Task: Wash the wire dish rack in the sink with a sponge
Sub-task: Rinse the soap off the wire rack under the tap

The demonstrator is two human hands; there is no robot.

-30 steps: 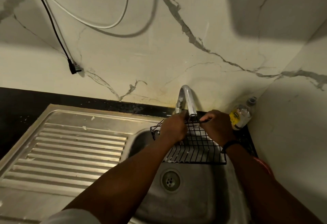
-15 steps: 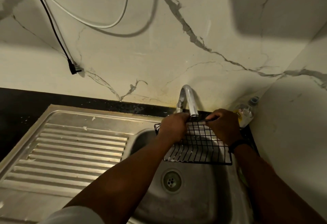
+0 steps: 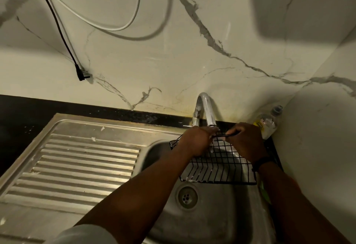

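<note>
We count two cables on the wall: one black cable [image 3: 57,25] with its plug hanging loose, and one white cable [image 3: 107,25] in a loop. Below them we see one steel sink [image 3: 221,214], with its ribbed draining board [image 3: 81,168] on the left side and one round drain [image 3: 187,197] in the bowl.

We have two hands over the bowl. Our left hand [image 3: 196,141] curls its fingers round the far rim of the one wire dish rack [image 3: 217,166]. Our right hand [image 3: 246,141] pinches the same far rim a little to the right. The black rack sits tilted in the back part of the bowl, right under the one tap [image 3: 207,110], with its near edge just behind the drain. A dark band [image 3: 263,162] goes round our right wrist.

One clear bottle [image 3: 267,122] stands in the back right corner of the worktop, just beside our right hand.

Since a second ago, the rack has slid a bit to the right under the tap, and both hands went with it. Our right hand now covers more of the bottle.
</note>
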